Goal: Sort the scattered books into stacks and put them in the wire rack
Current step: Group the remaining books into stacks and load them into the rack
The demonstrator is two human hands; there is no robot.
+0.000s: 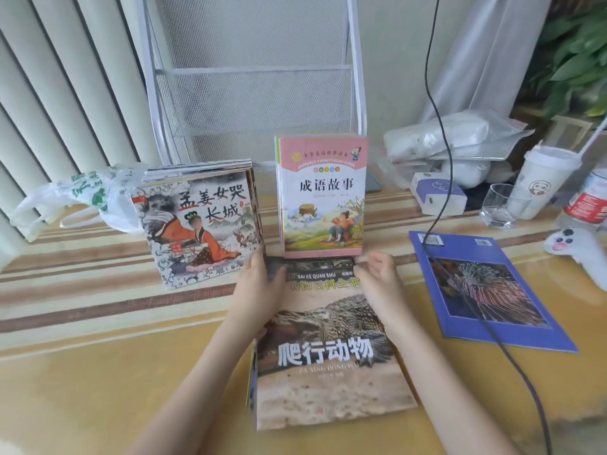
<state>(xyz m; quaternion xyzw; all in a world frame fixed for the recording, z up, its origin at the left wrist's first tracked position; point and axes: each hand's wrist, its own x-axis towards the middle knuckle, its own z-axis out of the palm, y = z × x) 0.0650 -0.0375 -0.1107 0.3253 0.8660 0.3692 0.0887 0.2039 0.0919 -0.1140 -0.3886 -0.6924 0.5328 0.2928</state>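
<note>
Books sit in 3 stacks on the striped tabletop [82, 323], with 1 more lying apart. Your left hand [259, 284] rests at the upper left edge of the reptile book [328, 356], thumb laid over the cover and fingers loosely bent along the edge. Your right hand [381, 277] is at the upper right corner of the same book, fingers curled with their tips touching the top edge. That book tops the near stack, lying flat in front of you; other page edges show beneath its left side. Behind it, touching its far edge, the pink idiom book [323, 198] tops a second stack. Left of that, the ink-painting book [197, 231] tops a third stack, beside a plastic bag [82, 198]. A blue book [486, 287] lies flat on the right, crossed by a black cable [440, 126]. The white wire rack [253, 77] stands at the back, just behind the stacks. At far right stand a lidded paper cup [542, 185] and a drinking glass [499, 205].
</note>
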